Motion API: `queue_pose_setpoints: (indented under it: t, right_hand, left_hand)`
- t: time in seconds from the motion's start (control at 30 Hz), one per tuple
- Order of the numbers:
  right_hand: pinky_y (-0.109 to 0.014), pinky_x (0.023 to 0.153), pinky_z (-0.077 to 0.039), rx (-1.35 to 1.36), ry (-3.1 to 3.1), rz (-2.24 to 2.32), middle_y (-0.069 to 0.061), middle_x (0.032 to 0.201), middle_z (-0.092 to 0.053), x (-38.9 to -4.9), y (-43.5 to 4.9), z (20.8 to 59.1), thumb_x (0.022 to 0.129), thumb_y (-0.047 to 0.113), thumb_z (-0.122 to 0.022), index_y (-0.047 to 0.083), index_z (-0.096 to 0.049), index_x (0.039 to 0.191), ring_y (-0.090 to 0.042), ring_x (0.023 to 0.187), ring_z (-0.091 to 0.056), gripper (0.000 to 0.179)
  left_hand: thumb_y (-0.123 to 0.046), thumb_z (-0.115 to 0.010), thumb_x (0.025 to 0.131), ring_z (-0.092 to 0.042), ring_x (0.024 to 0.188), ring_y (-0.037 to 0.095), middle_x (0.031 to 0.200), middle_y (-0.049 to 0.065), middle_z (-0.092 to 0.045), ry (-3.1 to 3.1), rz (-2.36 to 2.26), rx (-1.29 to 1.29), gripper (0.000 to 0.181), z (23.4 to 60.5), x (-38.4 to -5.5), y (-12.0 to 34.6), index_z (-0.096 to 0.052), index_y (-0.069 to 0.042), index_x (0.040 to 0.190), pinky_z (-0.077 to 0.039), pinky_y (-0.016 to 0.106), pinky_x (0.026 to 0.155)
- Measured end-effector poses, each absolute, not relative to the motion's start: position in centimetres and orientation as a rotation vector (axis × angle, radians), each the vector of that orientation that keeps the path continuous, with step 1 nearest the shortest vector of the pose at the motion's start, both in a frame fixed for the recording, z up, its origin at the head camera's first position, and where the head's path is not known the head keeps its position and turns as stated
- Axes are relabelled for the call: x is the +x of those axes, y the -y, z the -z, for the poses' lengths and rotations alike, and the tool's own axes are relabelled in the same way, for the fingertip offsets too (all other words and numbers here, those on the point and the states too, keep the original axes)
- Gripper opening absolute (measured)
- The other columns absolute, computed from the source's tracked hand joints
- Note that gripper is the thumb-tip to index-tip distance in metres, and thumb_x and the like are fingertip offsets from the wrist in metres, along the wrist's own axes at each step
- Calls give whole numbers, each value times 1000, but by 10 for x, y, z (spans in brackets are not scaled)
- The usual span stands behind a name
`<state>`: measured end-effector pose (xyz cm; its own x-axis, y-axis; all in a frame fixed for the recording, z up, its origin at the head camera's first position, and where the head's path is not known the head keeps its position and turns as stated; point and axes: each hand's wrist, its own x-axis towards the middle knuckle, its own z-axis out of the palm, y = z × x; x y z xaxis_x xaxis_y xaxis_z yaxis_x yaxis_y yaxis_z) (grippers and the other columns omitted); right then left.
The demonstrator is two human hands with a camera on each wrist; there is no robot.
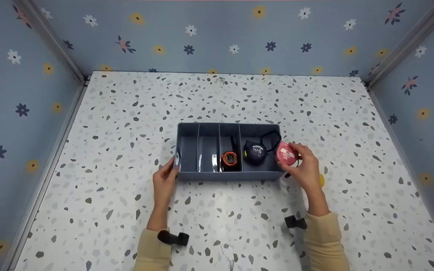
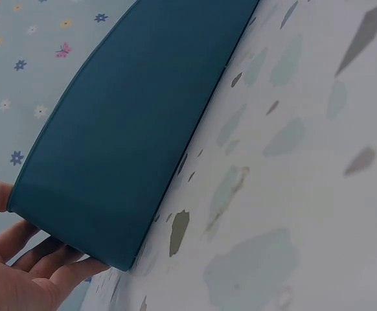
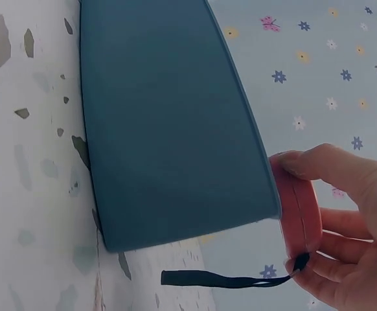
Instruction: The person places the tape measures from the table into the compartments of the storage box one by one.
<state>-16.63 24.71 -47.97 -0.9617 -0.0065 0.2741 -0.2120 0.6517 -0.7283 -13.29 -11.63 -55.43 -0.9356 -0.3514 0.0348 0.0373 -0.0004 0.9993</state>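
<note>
A grey-blue divided box (image 1: 226,175) lies across the middle of the table. My left hand (image 1: 165,182) holds its left end, thumb by the rim and fingers along the end wall. At the box's right rim, my right hand (image 1: 305,165) pinches a round pink tape measure (image 1: 286,153) between thumb and fingers. A black strap (image 3: 221,278) trails from the pink case in the right wrist view. In the rightmost compartment lies a dark tape measure (image 1: 255,152) marked 5m, with a black cord loop. An orange-rimmed stopwatch (image 1: 229,159) sits in the compartment left of it.
Part of a yellow object (image 1: 321,180) shows beside the right wrist, mostly hidden by it. The speckled white table (image 1: 217,98) is bounded by flowered blue panels (image 1: 217,37) at the back and both sides. A clear plastic piece (image 1: 227,253) lies near the front.
</note>
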Motion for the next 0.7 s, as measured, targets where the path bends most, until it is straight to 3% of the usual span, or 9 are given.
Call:
queue_pose_setpoints:
  t: [0.47,0.7]
  right_hand:
    - [-36,73,-46,294,2639,-1197,-14,109,-56,-169,-224,478,62,11,-80,0,-56,115,-23,88,-52,58]
    - [-35,81,-44,321,2653,-1250,-13,111,-54,-168,-210,476,63,12,-80,1,-56,116,-22,95,-50,59]
  left_hand:
    - [5,-50,84,-47,109,35,120,25,-49,1995,2113,376,35,513,-123,111,-49,11,119,-43,13,78]
    - [-2,-53,85,-51,108,26,120,16,-53,2003,2066,364,35,544,-131,116,-52,3,119,-44,19,82]
